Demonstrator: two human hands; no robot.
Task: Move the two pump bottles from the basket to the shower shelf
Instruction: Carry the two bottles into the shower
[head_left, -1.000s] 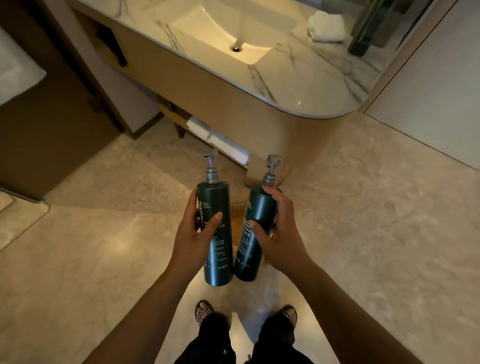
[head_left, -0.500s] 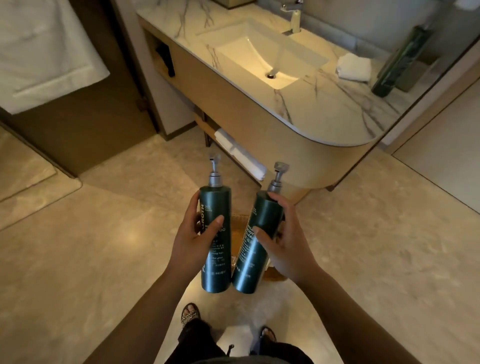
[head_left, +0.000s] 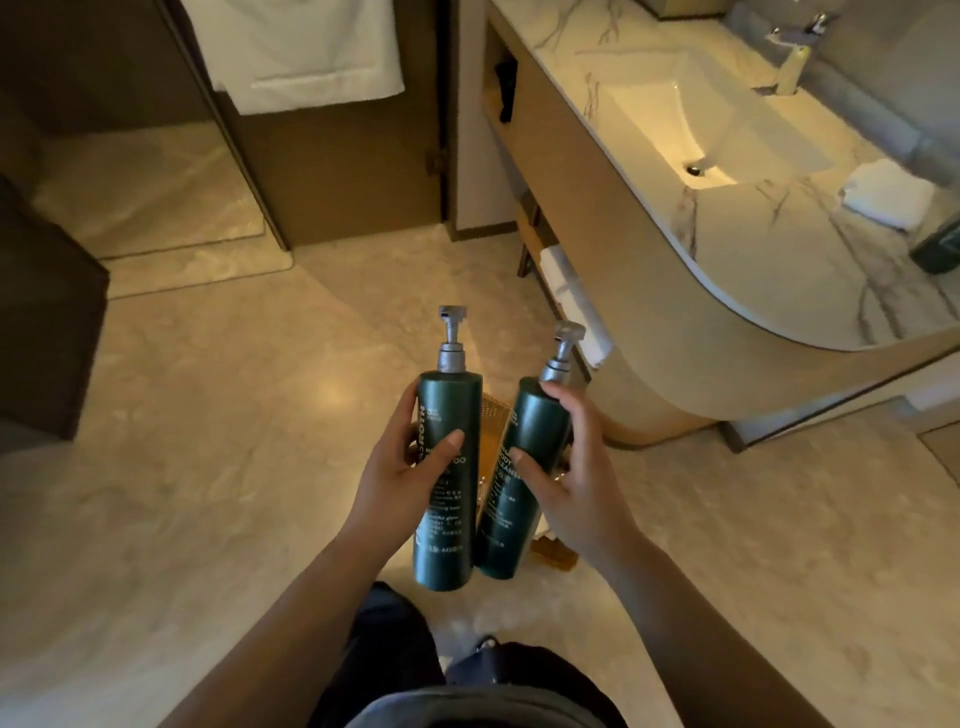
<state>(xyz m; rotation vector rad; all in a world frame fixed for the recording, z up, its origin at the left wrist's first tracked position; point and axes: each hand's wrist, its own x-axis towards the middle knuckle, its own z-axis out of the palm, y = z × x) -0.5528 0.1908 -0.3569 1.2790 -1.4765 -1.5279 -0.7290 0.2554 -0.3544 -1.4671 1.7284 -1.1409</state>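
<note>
A bathroom with a pale marble floor (head_left: 197, 467): a white towel (head_left: 296, 52) hangs at the upper left, and a curved marble vanity (head_left: 779, 270) with a lit sink (head_left: 701, 119) runs along the right. In mid-air over the floor, the left hand (head_left: 410, 478) is closed round the left bottle (head_left: 448, 478), thumb across its front and fingers behind it; the bottle stands upright, its grey pump on top. Its white label ends in "OO"; the rest is too small to read. Just beside it, bases nearly touching, the right bottle (head_left: 519, 467) tilts rightward in the closed right hand (head_left: 576, 483), thumb on the front, forefinger at the shoulder. Its label reads "BODY CLEANSE". Behind both, a woven basket (head_left: 491, 431) sits on the floor.
</note>
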